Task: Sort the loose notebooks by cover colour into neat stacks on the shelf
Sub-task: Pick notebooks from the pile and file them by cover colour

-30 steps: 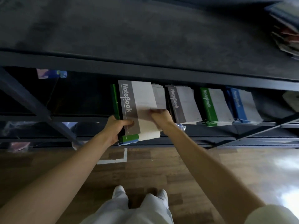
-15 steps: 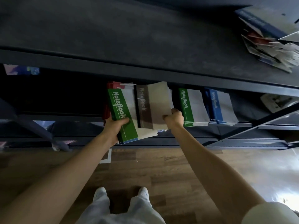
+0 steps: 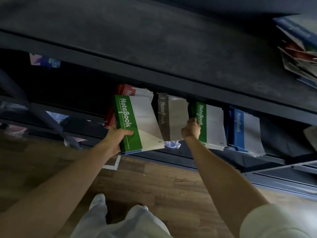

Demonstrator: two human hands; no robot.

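**Sorting at the shelf.** The left hand [image 3: 118, 137] is closed round the lower left corner of a small bundle [image 3: 137, 124] of notebooks, with the thumb across the green cover on top. A blue edge shows underneath. We hold the bundle tilted, out past the front edge of the shelf [image 3: 283, 141], where it overlaps the red stack [image 3: 127, 90] behind it and the grey stack [image 3: 173, 117] beside it.

The right hand [image 3: 191, 130] reaches to the front edge where the grey stack meets the green stack [image 3: 212, 124]. Its fingers are curled, but we cannot tell whether they pinch a cover or only press the spines. Toward the right end lies the blue stack [image 3: 247, 133], fanned along its front. A loose pile [image 3: 298, 48] rests on the upper board [image 3: 154, 40].

We judge three risks:
- The one-corner grip may let the lower notebooks slide out.
- The mixed bundle may land whole on one colour.
- A nudge may push the fanned stacks off the front edge.
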